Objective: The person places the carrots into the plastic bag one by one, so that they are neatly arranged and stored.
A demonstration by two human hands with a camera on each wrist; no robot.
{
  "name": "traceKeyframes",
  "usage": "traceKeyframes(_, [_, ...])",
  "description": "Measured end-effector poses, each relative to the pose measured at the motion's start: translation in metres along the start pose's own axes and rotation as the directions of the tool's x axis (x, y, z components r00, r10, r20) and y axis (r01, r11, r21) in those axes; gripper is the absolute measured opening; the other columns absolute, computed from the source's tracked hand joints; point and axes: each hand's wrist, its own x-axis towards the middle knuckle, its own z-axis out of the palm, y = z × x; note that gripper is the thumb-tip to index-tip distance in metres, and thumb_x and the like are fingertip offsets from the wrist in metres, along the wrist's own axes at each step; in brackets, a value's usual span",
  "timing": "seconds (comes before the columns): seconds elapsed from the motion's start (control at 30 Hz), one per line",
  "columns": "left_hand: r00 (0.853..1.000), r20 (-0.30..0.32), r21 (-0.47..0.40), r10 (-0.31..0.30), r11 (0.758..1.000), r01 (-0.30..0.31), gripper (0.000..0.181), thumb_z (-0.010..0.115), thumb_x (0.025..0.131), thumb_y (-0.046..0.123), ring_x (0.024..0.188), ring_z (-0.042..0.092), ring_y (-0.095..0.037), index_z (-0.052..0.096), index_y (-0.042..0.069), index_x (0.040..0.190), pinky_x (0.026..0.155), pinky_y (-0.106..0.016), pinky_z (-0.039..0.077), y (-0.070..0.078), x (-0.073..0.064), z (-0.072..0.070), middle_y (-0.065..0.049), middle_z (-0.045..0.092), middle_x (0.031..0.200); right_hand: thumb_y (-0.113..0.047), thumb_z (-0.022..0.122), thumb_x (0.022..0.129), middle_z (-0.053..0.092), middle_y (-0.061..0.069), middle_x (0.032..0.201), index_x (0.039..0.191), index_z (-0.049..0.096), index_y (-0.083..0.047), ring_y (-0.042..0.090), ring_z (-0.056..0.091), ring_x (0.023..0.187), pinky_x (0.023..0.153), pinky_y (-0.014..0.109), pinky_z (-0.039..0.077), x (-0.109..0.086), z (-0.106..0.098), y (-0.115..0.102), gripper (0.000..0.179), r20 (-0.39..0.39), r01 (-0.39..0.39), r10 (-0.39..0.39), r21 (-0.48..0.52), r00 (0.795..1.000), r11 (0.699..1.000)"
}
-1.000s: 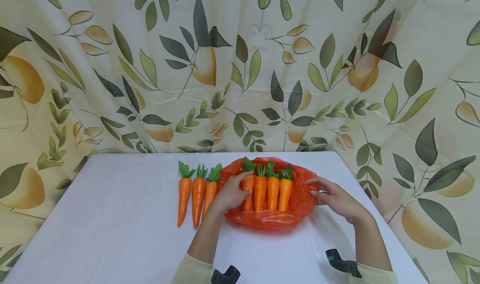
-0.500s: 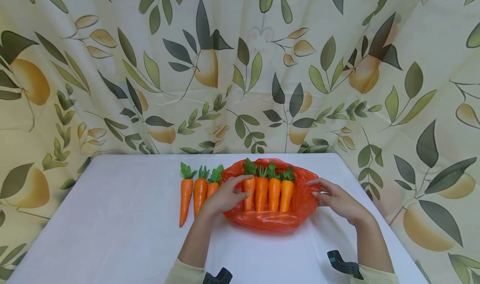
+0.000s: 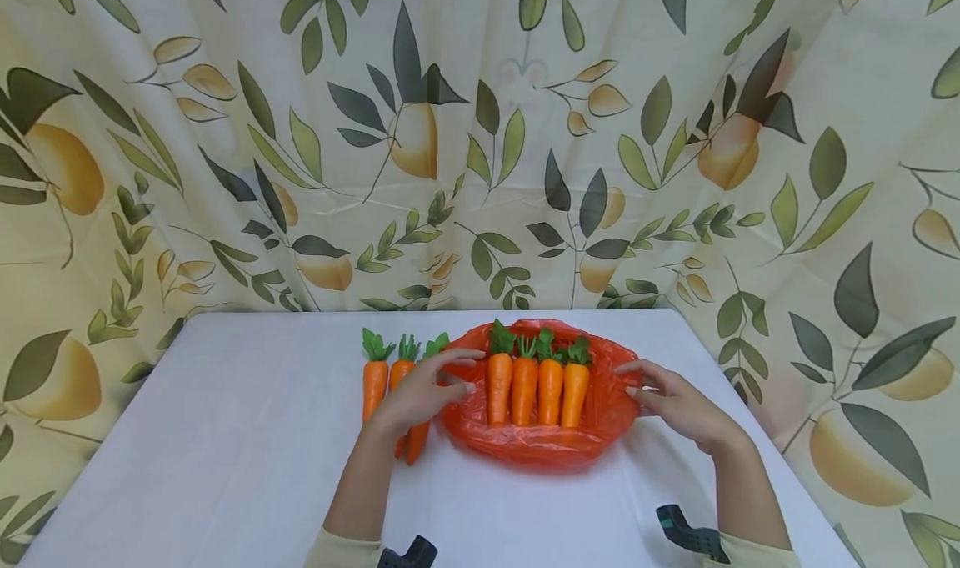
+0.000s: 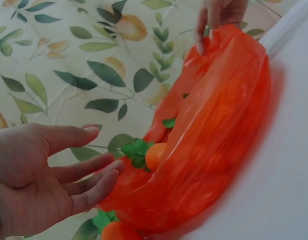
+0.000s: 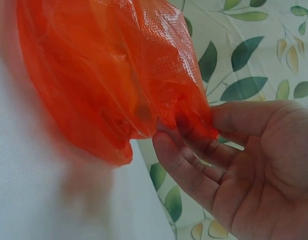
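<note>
An orange-red plastic bag point(image 3: 540, 447) lies with its mouth spread on the table. Inside it several orange carrots point(image 3: 524, 391) with green tops lie side by side. My right hand point(image 3: 678, 403) pinches the bag's right edge between thumb and fingers; in the right wrist view, fingers show through the thin plastic point(image 5: 101, 85). At the bag's left edge my left hand point(image 3: 422, 391) holds nothing, its fingers apart and loosely extended toward the rim in the left wrist view. Three more carrots point(image 3: 373, 384) lie left of the bag, partly hidden behind my left hand and forearm.
The white table point(image 3: 225, 434) extends left and in front of the bag. Its right edge point(image 3: 738, 401) runs close by my right hand. A leaf-and-fruit patterned curtain point(image 3: 480, 176) hangs behind and around the table.
My left hand has let go of the leftmost carrot in the bag and moved left, away from it. That carrot stays in the bag. My right hand keeps its place.
</note>
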Motion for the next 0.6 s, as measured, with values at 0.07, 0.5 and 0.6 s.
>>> traceKeyframes(0.07, [1.0,-0.013,0.009,0.012,1.0,-0.012,0.042,0.067,0.099,0.008,0.107,0.061,-0.027,0.065,0.024,0.138,0.088,-0.044,0.057,0.0,-0.002,-0.004,-0.006,0.061,0.136,-0.011,0.055,0.107,0.045,0.028,0.149,0.143,0.053,-0.002,0.037,0.061,0.118,0.092,0.044,0.057,0.001,0.001,0.0,0.037,0.001,-0.002,0.002,0.004,1.0,1.0])
traceKeyframes(0.5, [0.997,-0.078,-0.033,-0.009,0.999,0.006,0.035,0.066,0.099,0.004,0.112,0.059,-0.029,0.069,0.017,0.132,0.091,-0.049,0.056,-0.01,-0.014,-0.026,-0.005,0.065,0.131,-0.01,0.054,0.107,0.047,0.028,0.147,0.143,0.053,-0.001,0.035,0.061,0.116,0.091,0.042,0.057,0.002,0.003,0.0,0.037,0.01,-0.008,0.008,0.0,1.0,1.0])
traceKeyframes(0.6, [0.994,-0.104,-0.018,-0.033,0.999,0.032,0.035,0.065,0.1,0.003,0.112,0.059,-0.027,0.07,0.018,0.131,0.092,-0.046,0.055,-0.014,-0.017,-0.031,-0.004,0.065,0.13,-0.01,0.054,0.107,0.047,0.028,0.146,0.142,0.053,-0.001,0.035,0.061,0.115,0.091,0.041,0.057,0.003,0.003,0.001,0.037,0.014,-0.005,0.005,0.002,1.0,1.0])
